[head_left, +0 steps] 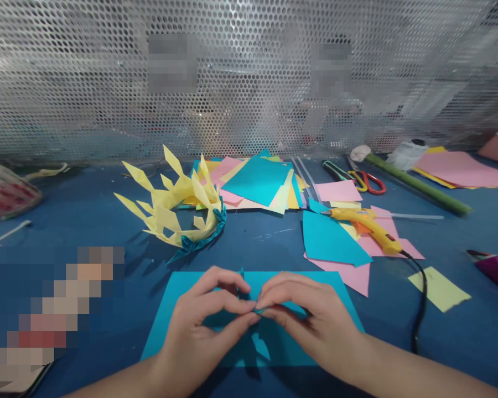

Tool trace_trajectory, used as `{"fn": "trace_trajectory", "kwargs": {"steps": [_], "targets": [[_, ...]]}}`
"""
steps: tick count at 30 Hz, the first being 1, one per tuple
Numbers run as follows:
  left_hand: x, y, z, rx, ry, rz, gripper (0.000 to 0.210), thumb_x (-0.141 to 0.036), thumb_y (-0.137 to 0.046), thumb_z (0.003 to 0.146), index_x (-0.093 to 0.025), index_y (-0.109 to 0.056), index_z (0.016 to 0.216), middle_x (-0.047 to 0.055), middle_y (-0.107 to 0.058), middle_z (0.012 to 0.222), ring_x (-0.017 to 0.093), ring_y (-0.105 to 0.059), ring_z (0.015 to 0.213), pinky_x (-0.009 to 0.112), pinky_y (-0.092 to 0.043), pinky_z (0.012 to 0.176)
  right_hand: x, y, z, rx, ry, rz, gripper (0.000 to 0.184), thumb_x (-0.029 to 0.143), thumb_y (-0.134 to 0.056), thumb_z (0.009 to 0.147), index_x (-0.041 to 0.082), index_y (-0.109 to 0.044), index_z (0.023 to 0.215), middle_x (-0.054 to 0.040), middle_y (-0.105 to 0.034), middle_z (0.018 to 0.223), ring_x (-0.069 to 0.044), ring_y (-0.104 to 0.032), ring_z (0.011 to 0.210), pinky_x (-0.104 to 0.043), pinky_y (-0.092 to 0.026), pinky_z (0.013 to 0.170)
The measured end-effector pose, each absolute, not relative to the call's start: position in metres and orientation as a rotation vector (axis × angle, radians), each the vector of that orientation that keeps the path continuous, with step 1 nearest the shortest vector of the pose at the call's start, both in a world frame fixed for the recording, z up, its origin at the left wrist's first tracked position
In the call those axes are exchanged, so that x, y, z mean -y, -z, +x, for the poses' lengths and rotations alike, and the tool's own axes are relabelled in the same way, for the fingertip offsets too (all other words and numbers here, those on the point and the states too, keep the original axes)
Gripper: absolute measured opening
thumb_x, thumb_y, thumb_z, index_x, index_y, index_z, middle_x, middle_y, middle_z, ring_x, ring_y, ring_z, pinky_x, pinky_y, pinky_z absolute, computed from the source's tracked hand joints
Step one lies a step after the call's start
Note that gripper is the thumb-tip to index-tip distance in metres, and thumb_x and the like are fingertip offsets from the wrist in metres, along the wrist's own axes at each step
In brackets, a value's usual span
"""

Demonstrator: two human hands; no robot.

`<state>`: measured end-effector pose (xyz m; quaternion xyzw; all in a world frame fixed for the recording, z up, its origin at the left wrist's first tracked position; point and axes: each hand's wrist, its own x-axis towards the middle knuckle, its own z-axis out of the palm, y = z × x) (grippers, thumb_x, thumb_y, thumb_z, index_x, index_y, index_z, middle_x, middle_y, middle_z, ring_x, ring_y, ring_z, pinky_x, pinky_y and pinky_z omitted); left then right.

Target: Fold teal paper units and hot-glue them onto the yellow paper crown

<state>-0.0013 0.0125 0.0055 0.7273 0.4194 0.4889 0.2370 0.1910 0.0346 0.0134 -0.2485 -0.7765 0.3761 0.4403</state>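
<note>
My left hand [216,315] and my right hand [307,309] meet fingertip to fingertip, both pinching a small folded piece of blue paper [260,310]. Most of that piece is hidden by my fingers; a pointed tip [242,272] shows above the left fingers. Below them a large blue sheet of paper [166,331] lies flat, with my hands' shadow on it. Behind my left hand stands a yellow paper crown [172,202] with pointed spikes and blue folded pieces [203,235] along its lower front edge.
At right, a yellow glue gun [367,224] rests on blue and pink paper, its black cord [419,309] trailing forward. Stacked coloured paper [257,179], scissors [371,182] and a green stick [419,185] lie farther back. Perforated metal mesh [249,99] rises behind. A pixelated patch [45,320] covers the left.
</note>
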Motion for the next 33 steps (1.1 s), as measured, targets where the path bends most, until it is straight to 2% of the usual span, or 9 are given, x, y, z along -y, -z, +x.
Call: {"fn": "trace_trajectory", "kwargs": {"steps": [2,9,15,22,29,33], "targets": [[-0.0121,-0.0057,0.0003,-1.138,-1.321,1.931,0.014,-0.012,-0.072,0.075,-0.025,-0.070,0.075,-0.005,-0.071,0.079,0.009,-0.067,0.072,0.015,-0.054,0.068,-0.0345,-0.0137,0.1905,1.906,-0.949,-0.628,0.015,0.006,-0.060,0.085,0.015,-0.071,0.091,-0.0068,-0.069,0.081,-0.012,-0.065,0.077,-0.018,-0.051,0.072],[-0.0138,-0.0035,0.0005,-1.196,-1.327,1.702,0.024,-0.007,-0.069,0.074,-0.030,-0.072,0.080,-0.010,-0.075,0.075,0.006,-0.070,0.069,0.009,-0.053,0.068,-0.0338,-0.0163,0.1867,1.747,-1.141,-0.854,0.012,0.017,-0.072,0.078,0.019,-0.074,0.090,-0.0031,-0.071,0.077,-0.012,-0.066,0.071,-0.019,-0.052,0.066],[-0.0133,-0.0031,0.0025,-1.168,-1.249,1.567,0.013,-0.012,-0.071,0.073,-0.025,-0.073,0.076,-0.006,-0.074,0.066,0.010,-0.068,0.053,0.014,-0.056,0.053,-0.0337,-0.0175,0.1863,1.667,-1.270,-0.903,0.011,0.017,-0.070,0.078,0.022,-0.074,0.087,-0.0012,-0.072,0.080,-0.013,-0.066,0.074,-0.021,-0.052,0.068],[-0.0143,-0.0026,0.0014,-1.153,-1.201,1.547,0.012,-0.014,-0.070,0.074,-0.025,-0.074,0.073,-0.004,-0.075,0.073,0.011,-0.068,0.053,0.016,-0.056,0.049,-0.0339,-0.0135,0.1863,1.693,-1.304,-0.984,0.006,0.020,-0.067,0.080,0.021,-0.074,0.079,-0.0007,-0.072,0.075,-0.013,-0.065,0.071,-0.022,-0.051,0.067],[-0.0124,-0.0051,0.0016,-1.166,-1.231,1.636,0.015,-0.010,-0.070,0.072,-0.024,-0.073,0.070,-0.002,-0.075,0.071,0.013,-0.070,0.062,0.015,-0.056,0.052,-0.0350,-0.0160,0.1857,1.566,-1.568,-1.024,0.007,0.025,-0.066,0.079,0.019,-0.069,0.077,0.0005,-0.068,0.070,-0.011,-0.061,0.066,-0.021,-0.049,0.062],[-0.0129,-0.0064,0.0018,-1.119,-1.211,1.707,0.016,-0.010,-0.068,0.074,-0.025,-0.073,0.072,-0.002,-0.074,0.072,0.012,-0.069,0.060,0.015,-0.054,0.050,-0.0354,-0.0129,0.1859,1.551,-1.628,-1.008,0.012,0.028,-0.065,0.080,0.018,-0.065,0.074,0.0015,-0.063,0.067,-0.010,-0.055,0.062,-0.020,-0.045,0.058]]}}
